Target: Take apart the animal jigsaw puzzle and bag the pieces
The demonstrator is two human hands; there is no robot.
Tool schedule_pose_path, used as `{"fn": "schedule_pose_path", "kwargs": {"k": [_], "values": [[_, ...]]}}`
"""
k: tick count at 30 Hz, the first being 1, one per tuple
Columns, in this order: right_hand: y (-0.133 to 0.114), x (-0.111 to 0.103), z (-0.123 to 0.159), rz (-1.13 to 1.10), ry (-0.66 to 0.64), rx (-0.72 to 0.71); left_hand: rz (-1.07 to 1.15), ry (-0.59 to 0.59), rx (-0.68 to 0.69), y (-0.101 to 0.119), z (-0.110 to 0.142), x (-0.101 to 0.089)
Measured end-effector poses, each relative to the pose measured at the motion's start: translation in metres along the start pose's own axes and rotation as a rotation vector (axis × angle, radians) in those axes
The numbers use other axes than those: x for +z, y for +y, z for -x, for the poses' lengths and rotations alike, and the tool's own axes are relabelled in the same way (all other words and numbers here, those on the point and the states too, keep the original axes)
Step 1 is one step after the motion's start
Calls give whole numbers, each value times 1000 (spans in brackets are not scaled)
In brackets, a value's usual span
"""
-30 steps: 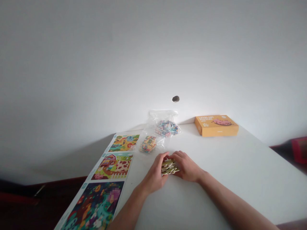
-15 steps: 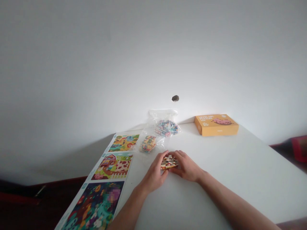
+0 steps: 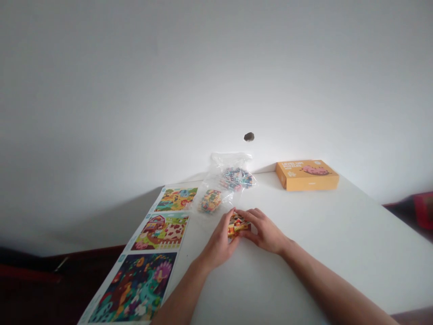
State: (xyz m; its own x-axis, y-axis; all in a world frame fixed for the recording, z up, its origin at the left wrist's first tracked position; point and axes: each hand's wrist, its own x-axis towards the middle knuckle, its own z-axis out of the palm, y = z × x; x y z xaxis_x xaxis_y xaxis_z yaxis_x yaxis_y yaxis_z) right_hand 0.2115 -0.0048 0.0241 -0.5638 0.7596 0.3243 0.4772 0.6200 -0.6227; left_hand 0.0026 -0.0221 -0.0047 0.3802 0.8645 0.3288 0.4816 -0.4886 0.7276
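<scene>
Both of my hands hold a small stack of colourful puzzle pieces (image 3: 237, 225) just above the white table (image 3: 338, 243). My left hand (image 3: 218, 246) grips the stack's left side and my right hand (image 3: 265, 231) closes on its right side, fingers curled over the top. Two clear plastic bags of puzzle pieces (image 3: 226, 183) lie just beyond my hands, near the wall.
A long sheet with three colourful picture prints (image 3: 152, 253) lies along the table's left edge. An orange puzzle box (image 3: 307, 174) sits at the far right against the white wall. A dark spot (image 3: 249, 136) marks the wall. The floor beyond the table is dark.
My hands have pressed the stack of pieces tighter and turned it, so its coloured face shows instead of the pale edges. The view shifted slightly.
</scene>
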Motion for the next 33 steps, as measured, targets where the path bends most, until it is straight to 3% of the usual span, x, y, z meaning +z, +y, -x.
{"fn": "schedule_pose_path", "kwargs": {"k": [8, 15, 22, 33], "values": [[3, -1, 1, -108, 92, 103, 24, -15, -42, 4, -3, -1], [8, 6, 3, -409, 63, 159, 8, -5, -62, 2, -1, -1], [2, 1, 3, -179, 14, 95, 56, 6, -70, 2, 0, 0], [-1, 0, 2, -146, -5, 20, 29, 21, -25, -1, 0, 4]]}}
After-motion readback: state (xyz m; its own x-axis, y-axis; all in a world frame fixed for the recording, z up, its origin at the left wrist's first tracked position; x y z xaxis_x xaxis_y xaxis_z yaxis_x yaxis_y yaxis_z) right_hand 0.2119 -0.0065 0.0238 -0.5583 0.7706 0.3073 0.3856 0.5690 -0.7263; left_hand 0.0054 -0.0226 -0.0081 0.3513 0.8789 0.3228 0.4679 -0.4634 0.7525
